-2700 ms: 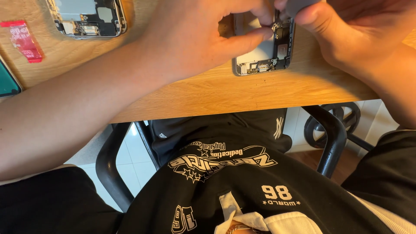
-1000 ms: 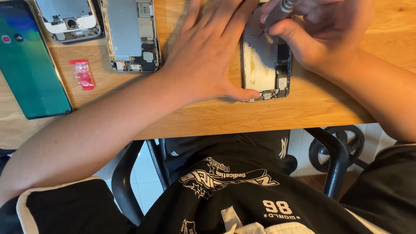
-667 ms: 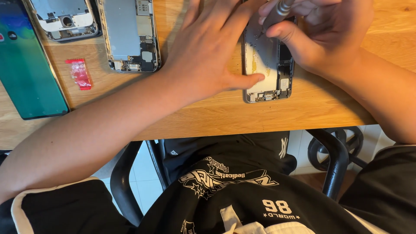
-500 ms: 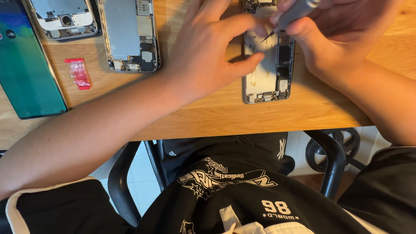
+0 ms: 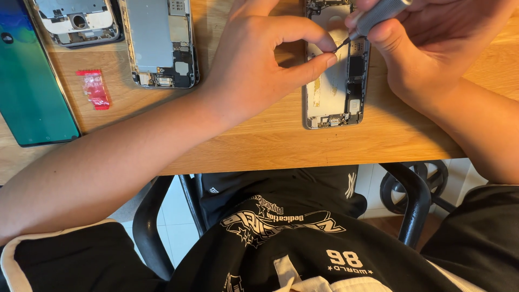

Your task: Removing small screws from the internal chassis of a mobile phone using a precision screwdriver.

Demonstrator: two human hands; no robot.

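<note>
Opened phone [image 5: 335,81] flat on wooden tabletop [image 5: 259,146], near its front edge, at 1 o'clock in view. Left hand [image 5: 259,65] now lifted off the phone's face, where it lay flat a second ago; thumb and forefinger pinched together at the phone's left edge, steadying it. Right hand [image 5: 438,43] at 2 o'clock, grip clamped on a grey screwdriver [image 5: 373,19], tip now down among the exposed parts. Probably working a small screw. At 10 o'clock: second opened phone [image 5: 159,43], red packet [image 5: 94,89], teal panel [image 5: 32,92].
</note>
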